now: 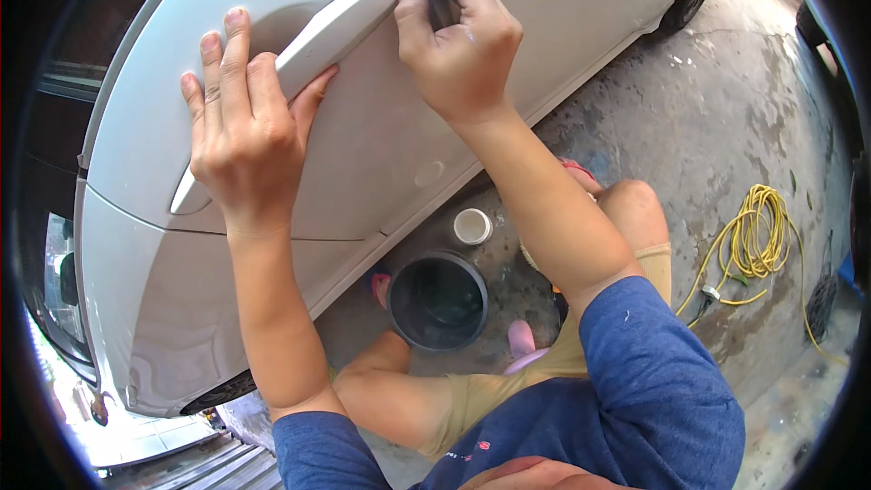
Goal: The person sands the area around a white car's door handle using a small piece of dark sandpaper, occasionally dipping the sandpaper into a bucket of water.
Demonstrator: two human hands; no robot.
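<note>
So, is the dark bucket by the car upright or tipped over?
Upright: the bucket stands on the floor with its round, open mouth facing up.

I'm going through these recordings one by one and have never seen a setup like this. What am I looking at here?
There is no machine here, just a person's two bare hands. The single picture comes from a wide fisheye camera on the person's head, looking down, so straight edges bend near the rim. In front is a light-coloured car door. The left hand lies across its white door handle, fingers spread on the panel. The right hand pinches a dark folded sheet at the handle's end. On the concrete floor stand a dark bucket and a white tub; a coiled yellow cord lies off to the right.
</note>
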